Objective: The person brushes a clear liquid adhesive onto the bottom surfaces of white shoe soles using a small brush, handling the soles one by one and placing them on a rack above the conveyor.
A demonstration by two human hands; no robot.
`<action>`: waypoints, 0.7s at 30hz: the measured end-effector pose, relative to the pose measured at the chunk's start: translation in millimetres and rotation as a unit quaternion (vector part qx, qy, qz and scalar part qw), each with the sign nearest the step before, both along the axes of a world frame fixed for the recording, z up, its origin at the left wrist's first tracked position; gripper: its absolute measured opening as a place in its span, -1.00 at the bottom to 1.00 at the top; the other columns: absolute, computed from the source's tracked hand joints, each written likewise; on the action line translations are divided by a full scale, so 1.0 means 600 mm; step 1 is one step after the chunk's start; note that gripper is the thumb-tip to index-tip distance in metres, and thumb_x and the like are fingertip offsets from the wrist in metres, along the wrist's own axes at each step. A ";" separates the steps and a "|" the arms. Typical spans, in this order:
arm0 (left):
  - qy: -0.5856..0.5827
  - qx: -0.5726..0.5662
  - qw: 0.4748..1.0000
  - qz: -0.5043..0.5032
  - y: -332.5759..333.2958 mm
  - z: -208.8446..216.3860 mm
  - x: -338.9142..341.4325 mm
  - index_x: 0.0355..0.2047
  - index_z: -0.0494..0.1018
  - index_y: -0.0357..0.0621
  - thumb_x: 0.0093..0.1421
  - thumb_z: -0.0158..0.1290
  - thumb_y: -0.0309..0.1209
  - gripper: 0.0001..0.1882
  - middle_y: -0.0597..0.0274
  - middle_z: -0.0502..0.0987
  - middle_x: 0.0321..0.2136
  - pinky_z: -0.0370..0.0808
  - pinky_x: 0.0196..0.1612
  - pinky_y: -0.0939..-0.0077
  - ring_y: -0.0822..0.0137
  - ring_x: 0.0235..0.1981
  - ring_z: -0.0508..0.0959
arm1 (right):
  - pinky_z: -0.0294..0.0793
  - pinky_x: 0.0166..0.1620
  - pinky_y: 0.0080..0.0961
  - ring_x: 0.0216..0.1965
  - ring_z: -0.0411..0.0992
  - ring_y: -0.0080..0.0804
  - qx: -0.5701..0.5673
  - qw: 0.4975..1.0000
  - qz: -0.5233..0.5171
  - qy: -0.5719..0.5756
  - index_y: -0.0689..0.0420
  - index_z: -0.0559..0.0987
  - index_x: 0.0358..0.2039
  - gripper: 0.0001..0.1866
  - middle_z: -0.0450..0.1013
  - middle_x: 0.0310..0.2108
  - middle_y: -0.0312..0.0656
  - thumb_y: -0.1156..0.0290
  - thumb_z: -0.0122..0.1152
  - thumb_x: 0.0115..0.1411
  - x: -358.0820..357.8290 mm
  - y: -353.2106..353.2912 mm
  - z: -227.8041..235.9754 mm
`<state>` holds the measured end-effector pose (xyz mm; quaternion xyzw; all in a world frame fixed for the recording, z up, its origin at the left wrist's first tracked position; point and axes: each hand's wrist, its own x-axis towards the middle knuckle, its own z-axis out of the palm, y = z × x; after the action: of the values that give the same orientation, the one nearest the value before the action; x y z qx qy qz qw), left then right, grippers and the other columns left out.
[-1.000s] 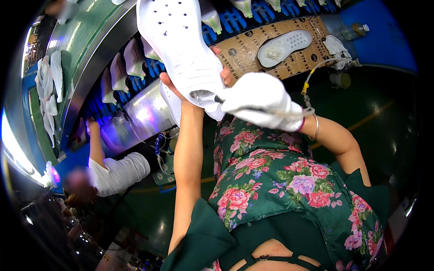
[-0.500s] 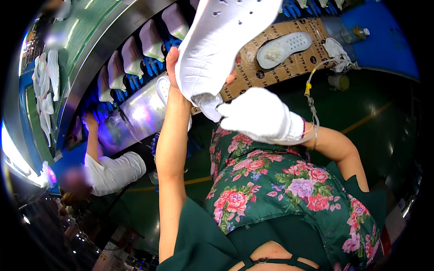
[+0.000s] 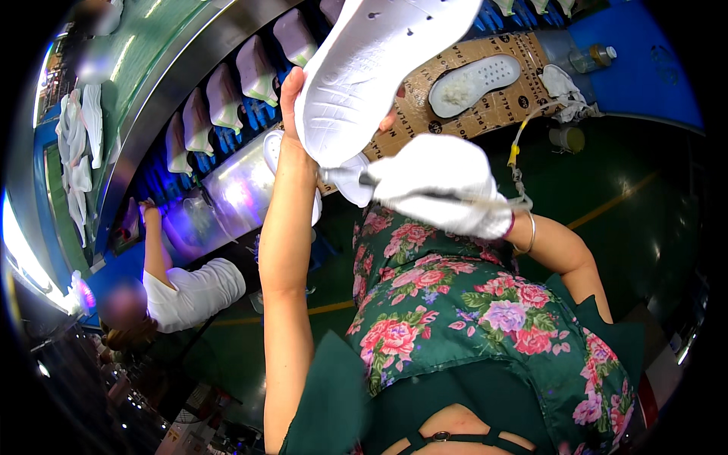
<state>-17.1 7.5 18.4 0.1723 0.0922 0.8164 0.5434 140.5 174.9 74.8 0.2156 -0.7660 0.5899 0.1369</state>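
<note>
Head view | bare left hand: clasping white, hole-dotted, foot-shaped sole, held before brown cardboard | white-gloved right hand: fingers closed around slim grey-tipped tool, blurred, at sole's lower end

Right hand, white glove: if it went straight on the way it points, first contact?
Probably the lower end of the white, perforated, sole-shaped piece: the blurred, slim, grey-tipped tool in the grip of the white-gloved right hand overlaps it in the picture. Depth is unclear from one view.
</note>
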 end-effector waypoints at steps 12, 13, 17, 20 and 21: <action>-0.137 -0.155 0.969 0.137 0.015 -0.020 0.126 0.37 0.14 -0.21 0.17 -0.24 0.43 0.05 -0.23 0.43 0.10 0.59 -0.11 -0.09 -0.18 -0.07 0.58 | 0.55 -0.15 -0.35 -0.26 0.59 -0.19 0.123 0.971 -0.176 0.102 0.20 0.70 -0.22 -0.80 0.64 -0.22 -0.10 0.54 0.37 0.10 -0.054 0.104 0.018; -0.113 -0.128 0.979 0.111 0.027 -0.024 0.139 0.36 0.15 -0.23 0.17 -0.25 0.43 0.05 -0.22 0.45 0.07 0.59 -0.12 -0.08 -0.16 -0.07 0.58 | 0.54 -0.12 -0.31 -0.23 0.58 -0.16 0.185 0.948 -0.223 0.134 0.19 0.69 -0.17 -0.74 0.63 -0.20 -0.10 0.56 0.36 0.08 -0.063 0.117 0.013; -0.157 -0.122 0.967 0.160 0.011 -0.041 0.138 0.40 0.14 -0.07 0.22 -0.06 0.29 -0.07 -0.06 0.39 0.24 0.45 0.09 -0.34 -0.23 0.11 0.49 | 0.55 -0.12 -0.28 -0.24 0.59 -0.15 0.200 0.946 -0.214 0.139 0.14 0.70 -0.18 -0.73 0.63 -0.24 -0.07 0.54 0.40 0.05 -0.036 0.089 0.016; -0.045 -0.143 0.967 0.208 0.014 -0.006 0.127 0.40 0.07 -0.15 -0.01 0.18 0.35 0.16 -0.14 0.36 0.21 0.58 0.07 -0.09 -0.11 0.10 0.52 | 0.56 -0.21 -0.39 -0.30 0.60 -0.28 -0.071 0.992 -0.107 0.009 0.23 0.70 -0.31 -0.83 0.65 -0.32 -0.06 0.53 0.41 0.03 0.007 0.104 0.053; 0.042 -0.091 0.984 0.144 0.010 0.009 0.114 0.40 0.03 -0.18 -0.10 0.30 0.32 0.25 -0.21 0.34 0.20 0.60 0.01 -0.16 -0.17 0.08 0.51 | 0.56 -0.21 -0.44 -0.29 0.61 -0.33 -0.149 0.981 -0.120 -0.043 0.26 0.71 -0.33 -0.83 0.65 -0.30 -0.05 0.55 0.43 0.02 0.023 0.114 0.056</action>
<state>51.1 13.4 23.9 0.1415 0.2129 0.8663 0.4292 154.2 243.1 108.3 0.0735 -0.6948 0.6855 0.2045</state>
